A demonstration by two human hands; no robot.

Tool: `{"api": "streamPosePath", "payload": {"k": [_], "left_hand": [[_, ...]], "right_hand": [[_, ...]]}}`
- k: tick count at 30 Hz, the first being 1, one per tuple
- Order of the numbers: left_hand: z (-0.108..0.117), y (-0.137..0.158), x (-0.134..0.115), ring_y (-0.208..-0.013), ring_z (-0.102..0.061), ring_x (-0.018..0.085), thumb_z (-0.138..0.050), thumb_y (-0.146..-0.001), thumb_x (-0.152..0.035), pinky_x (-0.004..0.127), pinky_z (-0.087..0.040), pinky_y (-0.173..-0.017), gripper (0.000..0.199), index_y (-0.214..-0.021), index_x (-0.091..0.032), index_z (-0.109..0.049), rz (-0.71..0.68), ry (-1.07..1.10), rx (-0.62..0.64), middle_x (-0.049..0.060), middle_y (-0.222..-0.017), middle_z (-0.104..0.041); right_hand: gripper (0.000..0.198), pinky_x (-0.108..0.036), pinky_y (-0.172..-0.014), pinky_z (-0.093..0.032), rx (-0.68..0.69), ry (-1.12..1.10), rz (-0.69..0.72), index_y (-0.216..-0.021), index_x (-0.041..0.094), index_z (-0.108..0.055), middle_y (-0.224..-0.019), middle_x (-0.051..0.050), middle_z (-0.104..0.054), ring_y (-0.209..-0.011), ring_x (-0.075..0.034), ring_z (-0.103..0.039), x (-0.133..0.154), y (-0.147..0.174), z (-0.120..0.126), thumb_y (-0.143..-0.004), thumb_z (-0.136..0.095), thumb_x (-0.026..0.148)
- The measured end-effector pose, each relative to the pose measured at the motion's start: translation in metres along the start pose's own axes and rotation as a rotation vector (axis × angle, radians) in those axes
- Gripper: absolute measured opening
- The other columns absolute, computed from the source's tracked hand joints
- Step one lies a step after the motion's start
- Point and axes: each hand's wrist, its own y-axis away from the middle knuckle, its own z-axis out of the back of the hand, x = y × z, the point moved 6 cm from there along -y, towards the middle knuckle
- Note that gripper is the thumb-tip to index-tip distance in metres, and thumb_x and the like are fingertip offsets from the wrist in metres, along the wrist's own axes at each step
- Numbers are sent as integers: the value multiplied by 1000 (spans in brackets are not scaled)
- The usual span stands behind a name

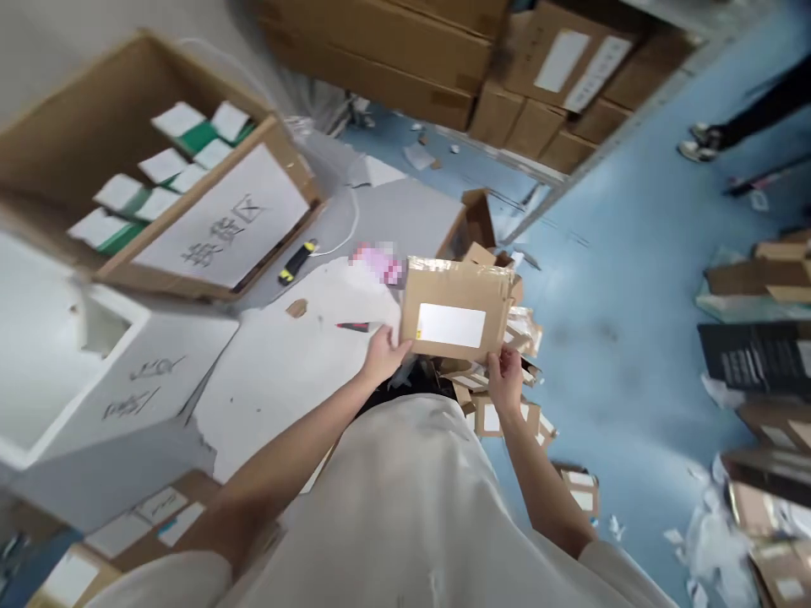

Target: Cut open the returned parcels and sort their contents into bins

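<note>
A flat brown cardboard box with a white label and shiny tape along its top edge is held in front of me. My left hand grips its lower left corner, the thumb on the front face. At the lower right corner, the fingers of my right hand pinch the box edge. On the table left of the box lie a small red and black cutter and a brown scrap. Behind them is a blurred pink item.
An open carton with several white and green boxes stands at left, beside a yellow and black knife and a white foam box. Cartons pile up below right. Shelved boxes stand behind; a person's leg shows far right.
</note>
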Motion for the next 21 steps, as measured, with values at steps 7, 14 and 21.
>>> {"api": "streamPosePath", "payload": {"k": [7,14,21], "left_hand": [[-171,-30,-57,-105,-64,22,-71,-73,-29,39,-46,-96,70,-136,-17,-42,5,74,689,14,-117,-66],[-34,-24,13,-99,-65,23,-72,-68,-39,41,-46,-96,52,-112,-14,-60,80,173,265,14,-108,-69],[152,93,149,-95,-65,27,-72,-62,-40,47,-45,-90,48,-102,-15,-63,425,369,-534,13,-97,-68]], "right_hand": [[55,-47,-95,-45,-235,255,-47,-137,15,-41,-136,-19,-49,-117,-28,-55,-64,19,72,-84,-42,31],[45,-42,-79,-53,136,262,43,-123,14,-54,-109,-15,-67,-80,-23,-67,-54,-1,16,-84,-43,35],[40,-45,-80,-54,730,274,372,-118,21,-58,-103,-11,-70,-82,-24,-68,36,-40,-137,-81,-50,32]]}}
